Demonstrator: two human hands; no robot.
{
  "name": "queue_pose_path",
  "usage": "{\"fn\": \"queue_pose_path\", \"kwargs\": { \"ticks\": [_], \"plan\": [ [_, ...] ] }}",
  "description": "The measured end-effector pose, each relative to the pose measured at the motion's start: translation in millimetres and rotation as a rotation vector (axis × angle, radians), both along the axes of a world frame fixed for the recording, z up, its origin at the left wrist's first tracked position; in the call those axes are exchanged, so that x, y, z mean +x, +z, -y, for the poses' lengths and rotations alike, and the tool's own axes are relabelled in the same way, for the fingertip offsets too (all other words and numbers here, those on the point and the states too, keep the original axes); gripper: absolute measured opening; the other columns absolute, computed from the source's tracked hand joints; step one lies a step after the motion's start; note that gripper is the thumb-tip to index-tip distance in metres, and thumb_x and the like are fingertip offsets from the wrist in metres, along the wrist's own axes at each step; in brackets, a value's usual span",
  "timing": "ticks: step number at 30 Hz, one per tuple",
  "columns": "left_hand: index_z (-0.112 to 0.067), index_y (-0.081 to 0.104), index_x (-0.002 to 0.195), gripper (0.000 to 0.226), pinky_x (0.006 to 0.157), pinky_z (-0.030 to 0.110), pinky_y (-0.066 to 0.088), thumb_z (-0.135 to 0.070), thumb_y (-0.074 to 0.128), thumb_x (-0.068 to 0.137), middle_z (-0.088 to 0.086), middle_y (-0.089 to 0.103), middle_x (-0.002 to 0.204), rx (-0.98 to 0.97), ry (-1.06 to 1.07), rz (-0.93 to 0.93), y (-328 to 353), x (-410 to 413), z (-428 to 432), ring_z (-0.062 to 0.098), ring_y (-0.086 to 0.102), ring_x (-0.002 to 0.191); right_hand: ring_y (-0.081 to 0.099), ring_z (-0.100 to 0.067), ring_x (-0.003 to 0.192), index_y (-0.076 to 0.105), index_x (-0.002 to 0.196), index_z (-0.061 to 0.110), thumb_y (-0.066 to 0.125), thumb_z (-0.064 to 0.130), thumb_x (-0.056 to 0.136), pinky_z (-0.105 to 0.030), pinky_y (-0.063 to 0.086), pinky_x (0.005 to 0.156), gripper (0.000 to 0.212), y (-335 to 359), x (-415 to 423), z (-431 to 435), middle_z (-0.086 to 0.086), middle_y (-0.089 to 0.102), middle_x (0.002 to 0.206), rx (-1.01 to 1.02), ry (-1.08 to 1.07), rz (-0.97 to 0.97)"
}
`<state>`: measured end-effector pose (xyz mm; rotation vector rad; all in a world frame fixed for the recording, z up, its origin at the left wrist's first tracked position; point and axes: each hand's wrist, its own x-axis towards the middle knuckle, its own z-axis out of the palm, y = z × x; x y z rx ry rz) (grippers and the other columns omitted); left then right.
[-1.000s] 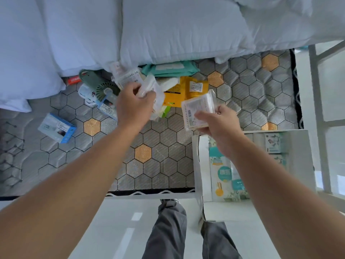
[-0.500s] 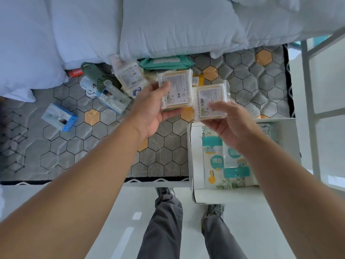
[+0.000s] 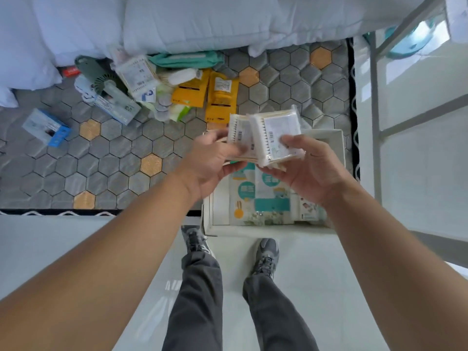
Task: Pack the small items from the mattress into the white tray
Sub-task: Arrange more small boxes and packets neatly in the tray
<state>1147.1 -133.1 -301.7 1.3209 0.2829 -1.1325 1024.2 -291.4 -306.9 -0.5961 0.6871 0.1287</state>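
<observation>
Above the white tray (image 3: 253, 231) at the edge of the mattress (image 3: 121, 158), my left grip (image 3: 212, 158) holds one clear pack of cotton swabs (image 3: 239, 131). My right grip (image 3: 311, 169) pinches a second swab pack (image 3: 277, 127), and the two packs overlap. Tissue packs (image 3: 253, 196) lie in the tray below. On the mattress beyond sit two yellow boxes (image 3: 221, 97), a teal wipes pack (image 3: 187, 59), a green fan (image 3: 101, 79) and a blue box (image 3: 48, 126).
</observation>
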Motion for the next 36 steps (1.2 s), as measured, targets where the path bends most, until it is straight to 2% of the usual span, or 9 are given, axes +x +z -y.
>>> {"fn": "queue_pose_path", "kwargs": {
  "ticks": [4,6,9,13,17,20,22,31,36],
  "plan": [
    [-0.001,0.066,0.106,0.019,0.067,0.035,0.064,-0.017,0.066,0.096,0.016,0.074,0.090,0.119,0.333,-0.261,-18.5,-46.8,12.6,0.027,0.073,0.071,0.066,-0.028,0.102,0.063,0.102,0.010,0.070,0.012,0.081,-0.044,0.056,0.098,0.022,-8.4,-9.8,-0.8,-0.012,0.068,0.104,-0.047,-0.010,-0.081],
    [0.000,0.064,0.105,0.029,0.064,0.038,0.064,-0.028,0.057,0.102,0.019,0.075,0.085,0.127,0.444,-0.380,-30.6,-61.1,13.0,0.029,0.074,0.070,0.065,-0.030,0.103,0.063,0.092,0.012,0.072,0.012,0.079,-0.047,0.052,0.105,0.016,-10.9,-16.3,-0.4,-0.013,0.068,0.106,-0.080,-0.055,-0.132],
    [0.001,0.059,0.115,0.033,0.068,0.042,0.064,-0.028,0.048,0.106,0.025,0.071,0.108,0.147,0.526,-0.418,-47.2,-68.0,12.8,0.033,0.074,0.086,0.068,-0.029,0.100,0.064,0.098,0.011,0.072,0.012,0.081,-0.045,0.058,0.094,0.020,-13.9,-29.7,2.3,-0.012,0.071,0.101,-0.103,-0.098,-0.193],
    [-0.005,0.061,0.112,0.017,0.087,0.039,0.058,-0.007,0.049,0.101,0.017,0.071,0.107,0.233,0.513,-0.325,-62.3,-64.6,20.2,0.027,0.067,0.096,0.073,-0.034,0.101,0.062,0.100,0.008,0.071,0.007,0.086,-0.044,0.061,0.085,0.017,-18.5,-46.4,0.8,-0.018,0.076,0.104,-0.250,-0.073,-0.335],
    [-0.011,0.064,0.118,0.020,0.059,0.026,0.052,-0.015,0.059,0.099,0.011,0.077,0.102,0.326,0.527,-0.292,-80.2,-60.2,28.9,0.019,0.073,0.092,0.075,-0.029,0.096,0.062,0.092,0.010,0.071,0.006,0.089,-0.044,0.061,0.088,0.010,-20.5,-57.9,-6.2,-0.014,0.078,0.100,-0.330,-0.033,-0.382],
    [-0.013,0.066,0.116,0.024,0.040,0.020,0.046,-0.030,0.059,0.100,0.009,0.078,0.099,0.338,0.566,-0.341,-92.0,-64.2,32.7,0.012,0.073,0.071,0.075,-0.029,0.095,0.065,0.096,0.009,0.071,0.006,0.090,-0.044,0.062,0.087,0.009,-21.3,-61.1,-12.6,-0.014,0.077,0.101,-0.340,-0.026,-0.382],
    [-0.012,0.065,0.118,0.029,0.040,0.021,0.044,-0.034,0.057,0.101,0.008,0.077,0.098,0.339,0.557,-0.344,-97.6,-65.8,30.0,0.010,0.066,0.056,0.075,-0.028,0.094,0.067,0.096,0.010,0.071,0.006,0.090,-0.044,0.062,0.086,0.009,-21.3,-61.2,-16.7,-0.014,0.077,0.101,-0.339,-0.036,-0.391],
    [-0.006,0.067,0.102,0.034,0.042,0.021,0.051,-0.039,0.061,0.098,0.010,0.075,0.088,0.483,0.688,-0.348,-98.4,-49.6,33.7,0.014,0.066,0.057,0.076,-0.029,0.095,0.067,0.111,0.009,0.073,0.010,0.090,-0.042,0.063,0.082,0.022,-36.2,-64.1,-26.2,-0.013,0.077,0.103,-0.342,0.012,-0.427],
    [-0.008,0.070,0.107,0.035,0.037,0.020,0.047,-0.036,0.051,0.103,0.007,0.073,0.075,0.580,0.494,-0.296,-87.2,-47.1,32.4,0.014,0.065,0.046,0.077,-0.027,0.092,0.067,0.115,0.005,0.074,0.010,0.090,-0.042,0.063,0.085,0.027,-41.7,-63.8,-34.6,-0.013,0.078,0.104,-0.352,0.039,-0.430]
  ]
}}
